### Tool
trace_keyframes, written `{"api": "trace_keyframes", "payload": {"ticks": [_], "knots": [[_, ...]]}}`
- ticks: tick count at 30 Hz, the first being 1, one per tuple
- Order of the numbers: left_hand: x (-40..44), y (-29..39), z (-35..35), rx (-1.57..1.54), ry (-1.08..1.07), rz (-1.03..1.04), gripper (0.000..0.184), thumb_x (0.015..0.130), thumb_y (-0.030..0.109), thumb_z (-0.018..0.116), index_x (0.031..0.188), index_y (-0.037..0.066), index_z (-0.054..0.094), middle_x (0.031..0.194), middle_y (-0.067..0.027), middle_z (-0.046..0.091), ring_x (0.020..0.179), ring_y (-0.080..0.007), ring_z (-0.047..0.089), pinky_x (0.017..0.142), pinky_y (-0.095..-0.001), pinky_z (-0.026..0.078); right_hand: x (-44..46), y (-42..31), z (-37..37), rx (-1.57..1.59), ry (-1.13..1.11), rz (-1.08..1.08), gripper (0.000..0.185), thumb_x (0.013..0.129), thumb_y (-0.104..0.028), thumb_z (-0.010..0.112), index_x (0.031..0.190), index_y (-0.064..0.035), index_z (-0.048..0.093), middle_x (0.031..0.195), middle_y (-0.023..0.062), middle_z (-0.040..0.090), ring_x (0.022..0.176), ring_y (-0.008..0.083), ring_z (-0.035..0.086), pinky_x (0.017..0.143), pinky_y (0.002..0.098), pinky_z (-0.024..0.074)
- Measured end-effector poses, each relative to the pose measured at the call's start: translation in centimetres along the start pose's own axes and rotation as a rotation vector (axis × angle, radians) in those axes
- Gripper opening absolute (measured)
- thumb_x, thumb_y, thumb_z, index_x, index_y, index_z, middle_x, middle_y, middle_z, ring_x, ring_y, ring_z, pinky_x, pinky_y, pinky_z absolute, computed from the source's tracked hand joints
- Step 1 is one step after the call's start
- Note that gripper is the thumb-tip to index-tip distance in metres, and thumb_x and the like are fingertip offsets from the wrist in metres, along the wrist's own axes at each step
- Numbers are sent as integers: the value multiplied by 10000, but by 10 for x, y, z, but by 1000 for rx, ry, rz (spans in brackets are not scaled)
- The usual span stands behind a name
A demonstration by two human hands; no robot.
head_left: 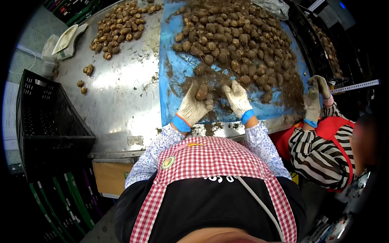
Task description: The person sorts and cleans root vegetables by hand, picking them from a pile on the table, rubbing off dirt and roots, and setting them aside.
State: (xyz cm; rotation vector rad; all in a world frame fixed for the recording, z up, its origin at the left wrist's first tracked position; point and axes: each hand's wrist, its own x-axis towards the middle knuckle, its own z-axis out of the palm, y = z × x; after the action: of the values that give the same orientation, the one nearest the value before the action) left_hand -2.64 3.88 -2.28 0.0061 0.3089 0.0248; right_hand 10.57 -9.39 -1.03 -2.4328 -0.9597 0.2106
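Note:
In a pale knitted glove with a blue cuff, my left hand is wrapped round a brown taro corm at the near side of the blue sheet. My right hand, gloved the same way, is a short distance to its right. Its fingers are drawn together beside dark root fibres, and what they hold, if anything, is unclear. Beyond both hands spreads a large heap of hairy taro, with loose fibres and soil around it.
A cleaner taro pile and a few loose corms lie on the metal table. A white scale stands far left, above a black crate. At right, a co-worker's gloved hands are close together beside the heap.

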Motion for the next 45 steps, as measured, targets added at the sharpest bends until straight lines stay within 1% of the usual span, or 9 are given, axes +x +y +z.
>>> {"api": "trace_keyframes", "payload": {"ticks": [7, 10, 13, 23, 25, 28, 33, 36, 45], "knots": [[6, -16, -18, 490, 139, 207, 546, 967, 476, 491, 1190, -19, 551, 1059, -103, 644, 883, -168, 624, 777, -307, 526, -24, -54, -13, -159, -261, -215, 333, 911, -374, 553, 877, -46, 602, 841, 170, 648, 762, 345, 632, 646, 424, 513], [-3, -18, -5, 635, 313, 263, 540, 963, 488, 492, 1169, -5, 570, 983, -89, 647, 796, -166, 616, 739, -294, 521, -25, -45, -9, 58, -298, -438, 326, 914, -355, 541, 858, -37, 587, 797, 170, 639, 784, 351, 627, 654, 432, 504], [-7, 2, -23, 528, 129, 123, 514, 983, 461, 465, 1080, -29, 586, 812, -48, 579, 659, -140, 531, 571, -286, 452, -5, -22, 12, 238, -297, 34, 257, 901, -260, 531, 847, -8, 546, 757, 179, 591, 703, 323, 615, 610, 402, 508], [17, 98, 22, 581, 316, 289, 473, 1013, 397, 397, 1185, -26, 520, 829, -103, 571, 661, -153, 547, 559, -296, 486, 131, -25, -25, -403, 19, -85, 295, 920, -327, 560, 976, -42, 613, 806, 148, 673, 730, 255, 680, 606, 359, 544], [-7, 153, 26, 1700, 453, 916, 367, 979, 279, 455, 1196, -14, 499, 1030, -136, 582, 916, -226, 557, 832, -329, 453, 157, -36, -24, -464, 13, -62, 257, 871, -323, 636, 970, -86, 626, 791, 125, 675, 692, 265, 671, 612, 390, 541], [19, 205, 27, 97, -236, 689, 535, 988, 341, 468, 1396, 11, 360, 1402, -177, 414, 1209, -307, 468, 1009, -441, 411, 184, -19, 23, -614, 16, -292, 144, 791, -231, 663, 882, -122, 690, 899, 121, 693, 876, 304, 677, 709, 423, 546], [38, 162, 24, 601, -13, 513, 429, 990, 319, 507, 1257, -17, 522, 835, -63, 540, 691, -133, 450, 604, -256, 375, 164, -19, 5, 26, -28, -101, 257, 899, -274, 501, 891, -31, 585, 884, 211, 646, 863, 344, 626, 765, 394, 511], [56, 119, 21, 1091, 206, 640, 472, 995, 392, 477, 1276, 16, 520, 838, -20, 553, 675, -90, 466, 578, -244, 394, 129, -18, 21, 867, -145, -245, 236, 965, -231, 517, 1033, -16, 588, 939, 128, 667, 928, 245, 629, 857, 329, 507], [55, 51, 8, 648, 246, 111, 369, 998, 421, 437, 974, 109, 632, 623, 47, 525, 454, -53, 380, 409, -196, 235, 50, -15, 19, 66, 76, -371, 210, 877, -202, 527, 952, -12, 579, 821, 161, 598, 739, 341, 613, 636, 431, 498]]}}
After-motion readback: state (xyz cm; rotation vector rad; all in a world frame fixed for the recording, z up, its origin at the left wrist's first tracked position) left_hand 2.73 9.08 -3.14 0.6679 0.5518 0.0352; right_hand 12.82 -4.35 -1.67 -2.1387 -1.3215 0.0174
